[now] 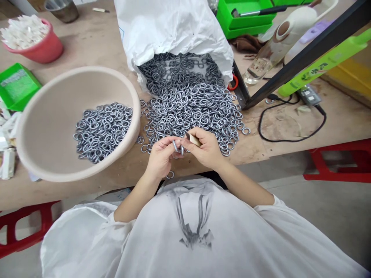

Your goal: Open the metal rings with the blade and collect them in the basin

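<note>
My left hand (163,155) is closed, with thumb and fingers pinching grey rings (175,146) just above the table's front edge. Close beside it, my right hand (205,148) is wrapped round a short tool with a pale handle (194,139) and a dark end; its exact kind is unclear. The fingertips of both hands meet at the rings. Behind the hands, a heap of loose grey rings (191,108) spills from a white sack (176,29). To the left, a large beige basin (43,116) holds a pile of similar rings (102,129).
A pink bucket (50,46) of white pieces and a green bin (19,87) stand at left. Green trays (246,23) with a hammer (257,11) sit at the back. A dark metal bar (290,61) slants at right, near a black cable (261,127). Red stools (339,160) flank me.
</note>
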`<state>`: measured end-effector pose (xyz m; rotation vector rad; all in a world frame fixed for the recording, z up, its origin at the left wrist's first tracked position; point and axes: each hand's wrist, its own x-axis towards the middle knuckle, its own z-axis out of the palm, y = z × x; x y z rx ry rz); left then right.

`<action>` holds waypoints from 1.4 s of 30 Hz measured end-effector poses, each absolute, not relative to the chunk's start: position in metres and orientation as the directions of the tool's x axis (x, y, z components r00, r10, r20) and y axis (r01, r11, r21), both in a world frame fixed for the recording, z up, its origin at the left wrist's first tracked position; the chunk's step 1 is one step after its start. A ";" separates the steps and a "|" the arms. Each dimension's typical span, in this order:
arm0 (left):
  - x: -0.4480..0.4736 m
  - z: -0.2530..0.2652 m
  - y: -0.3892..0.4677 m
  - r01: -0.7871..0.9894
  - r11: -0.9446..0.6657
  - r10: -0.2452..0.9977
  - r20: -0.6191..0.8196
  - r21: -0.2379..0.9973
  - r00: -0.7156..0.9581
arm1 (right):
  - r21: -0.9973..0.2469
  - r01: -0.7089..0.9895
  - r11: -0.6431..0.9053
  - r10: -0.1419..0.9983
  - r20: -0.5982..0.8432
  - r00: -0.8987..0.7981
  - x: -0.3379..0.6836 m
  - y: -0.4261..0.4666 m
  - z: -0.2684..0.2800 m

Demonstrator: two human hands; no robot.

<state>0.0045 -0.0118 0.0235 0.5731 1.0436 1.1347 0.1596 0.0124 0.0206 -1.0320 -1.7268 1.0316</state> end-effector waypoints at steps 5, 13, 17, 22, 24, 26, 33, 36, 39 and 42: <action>0.005 0.026 -0.011 -0.478 0.429 0.898 -0.421 0.767 0.130 | -0.849 0.286 0.445 0.875 0.344 -0.341 0.158 0.010 0.019; 0.003 0.032 -0.015 -0.448 0.460 0.887 -0.414 0.767 0.204 | -0.745 0.357 0.563 0.810 0.412 -0.418 0.169 0.011 0.024; 0.001 0.029 -0.016 -0.427 0.447 0.894 -0.383 0.786 0.231 | -0.761 0.282 0.584 0.784 0.440 -0.438 0.169 0.010 0.028; 0.000 0.028 -0.016 -0.422 0.452 0.891 -0.380 0.786 0.248 | -0.789 0.230 0.570 0.779 0.430 -0.455 0.169 0.010 0.028; 0.000 0.031 -0.016 -0.398 0.464 0.885 -0.390 0.792 0.255 | -0.816 0.214 0.537 0.802 0.415 -0.430 0.169 0.011 0.027; 0.000 0.033 -0.016 -0.376 0.466 0.883 -0.390 0.801 0.263 | -0.840 0.198 0.505 0.824 0.400 -0.401 0.169 0.010 0.027; 0.002 0.029 -0.018 -0.312 0.332 0.938 -0.276 0.890 0.208 | -0.920 0.162 0.357 0.887 0.279 -0.369 0.165 0.008 0.029; 0.000 0.028 -0.018 -0.272 0.348 0.931 -0.295 0.897 0.217 | -0.940 0.145 0.309 0.893 0.234 -0.386 0.167 0.009 0.030; -0.004 0.029 -0.018 -0.255 0.342 0.934 -0.296 0.905 0.202 | -0.907 0.208 0.365 0.890 0.275 -0.362 0.172 0.009 0.031; -0.007 0.030 -0.017 -0.267 0.295 0.952 -0.258 0.917 0.165 | -0.819 0.293 0.493 0.829 0.342 -0.442 0.175 0.007 0.032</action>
